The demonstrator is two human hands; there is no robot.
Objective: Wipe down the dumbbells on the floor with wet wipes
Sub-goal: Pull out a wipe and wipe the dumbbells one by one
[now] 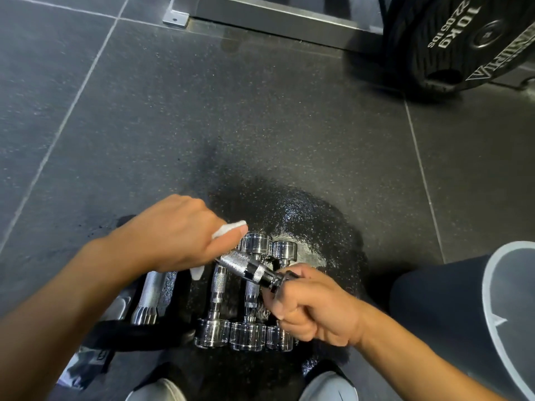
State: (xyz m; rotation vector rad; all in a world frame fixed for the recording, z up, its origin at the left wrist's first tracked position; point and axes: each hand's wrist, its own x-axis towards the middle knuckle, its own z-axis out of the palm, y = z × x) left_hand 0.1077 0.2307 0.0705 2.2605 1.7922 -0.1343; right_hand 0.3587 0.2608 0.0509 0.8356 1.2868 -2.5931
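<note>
The left hand (pixel 173 235) clutches a white wet wipe (pixel 228 227) round one end of a raised knurled chrome dumbbell (pixel 240 263), the right hand (pixel 312 305) gripping its other end, above more chrome dumbbells (pixel 217 285) lying on the dark speckled rubber floor (pixel 260 125), near a crumpled grey plastic packet (pixel 75 369) whose contents are hidden.

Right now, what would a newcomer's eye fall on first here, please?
Low in the centre, a chrome dumbbell is held above the floor: the right hand grips its near end, and the left hand holds a white wet wipe at the far end. Beneath lie more chrome dumbbells in a row on a wet patch; a black 10KG plate stands top right.
</note>
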